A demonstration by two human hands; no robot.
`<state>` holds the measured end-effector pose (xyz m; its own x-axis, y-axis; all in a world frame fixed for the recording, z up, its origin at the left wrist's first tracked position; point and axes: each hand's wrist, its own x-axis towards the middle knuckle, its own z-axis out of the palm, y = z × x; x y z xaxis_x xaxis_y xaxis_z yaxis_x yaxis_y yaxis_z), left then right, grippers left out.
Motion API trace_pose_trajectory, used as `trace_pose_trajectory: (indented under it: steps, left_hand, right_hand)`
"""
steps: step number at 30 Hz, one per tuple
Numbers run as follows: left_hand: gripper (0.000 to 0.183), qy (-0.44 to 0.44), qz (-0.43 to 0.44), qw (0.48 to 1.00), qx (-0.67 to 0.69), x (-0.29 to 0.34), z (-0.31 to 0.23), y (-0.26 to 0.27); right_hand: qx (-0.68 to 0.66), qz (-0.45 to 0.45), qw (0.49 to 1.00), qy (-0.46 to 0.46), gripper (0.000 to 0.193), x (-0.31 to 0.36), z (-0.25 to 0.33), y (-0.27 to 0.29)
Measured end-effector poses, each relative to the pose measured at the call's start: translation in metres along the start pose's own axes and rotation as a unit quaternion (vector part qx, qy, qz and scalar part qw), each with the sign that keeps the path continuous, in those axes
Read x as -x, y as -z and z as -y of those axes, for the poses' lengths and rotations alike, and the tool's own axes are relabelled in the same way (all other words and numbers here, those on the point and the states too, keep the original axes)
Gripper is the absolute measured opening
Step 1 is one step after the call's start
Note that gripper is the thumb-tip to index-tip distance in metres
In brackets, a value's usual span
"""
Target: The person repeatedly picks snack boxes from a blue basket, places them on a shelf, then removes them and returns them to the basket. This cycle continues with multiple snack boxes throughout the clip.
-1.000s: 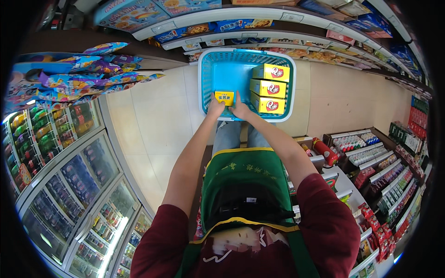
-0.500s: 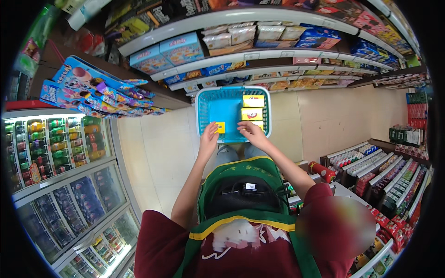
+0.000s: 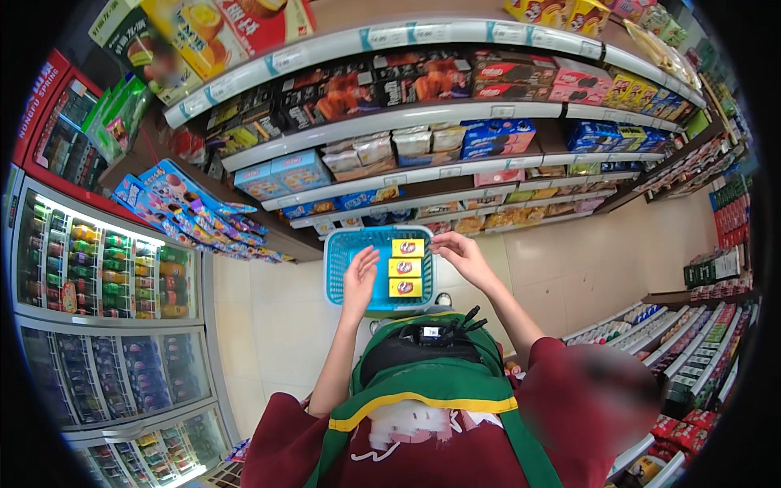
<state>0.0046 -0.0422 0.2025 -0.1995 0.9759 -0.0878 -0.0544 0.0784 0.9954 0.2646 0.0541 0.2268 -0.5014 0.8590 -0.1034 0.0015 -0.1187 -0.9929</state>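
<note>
Along a shop aisle, a long tiered shelf rack with white edges curved across the upper view, stocked with packaged snacks. To the left stood a tall glass-door drinks refrigerator with a pale frame. The person wore a green cloth apron with yellow trim.

Just beyond the apron was a rectangular turquoise plastic basket with lattice sides. Over its left part hung the left hand, fingers loosely extended, with nothing visible in its hold. The right hand was half open at the right rim, fingertips near the farthest box, with no grip to be seen.

Three boxes were already in the basket, in a row down its right side; neither hand appeared to hold one. What was left to add or adjust could not be told.

All three were bright yellow rectangular cartons, seemingly cardboard: the far box, the middle box and the near box. Each bore a dark, reddish emblem and looked closed, without visible dents.
</note>
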Motion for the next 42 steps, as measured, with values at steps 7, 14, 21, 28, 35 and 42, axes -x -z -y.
trace_pose_trajectory:
  steps: [7,14,21,28,35,42]
  left_hand:
    - [0.043,-0.134,0.087,0.987,0.032,-0.073,-0.107,-0.105]
    - [0.047,-0.348,0.096,0.931,-0.064,-0.186,-0.236,-0.191]
    - [0.069,-0.407,0.073,0.876,-0.247,-0.279,-0.326,-0.261]
    - [0.094,-0.399,0.017,0.868,-0.295,-0.343,-0.345,-0.306]
    - [0.072,-0.429,0.034,0.891,-0.143,-0.367,-0.349,-0.305]
    - [0.069,-0.516,0.099,0.849,-0.064,-0.272,-0.384,-0.270]
  right_hand:
    - [0.039,-0.106,0.985,0.132,0.029,-0.021,0.049,0.097]
    - [0.051,-0.220,0.917,0.329,0.037,-0.081,0.177,0.179]
    - [0.039,-0.317,0.849,0.421,0.051,-0.151,0.275,0.236]
    - [0.043,-0.336,0.847,0.409,0.055,-0.177,0.287,0.243]
    - [0.057,-0.327,0.846,0.417,0.061,-0.171,0.292,0.234]
    - [0.129,-0.309,0.793,0.509,0.074,-0.118,0.305,0.202]
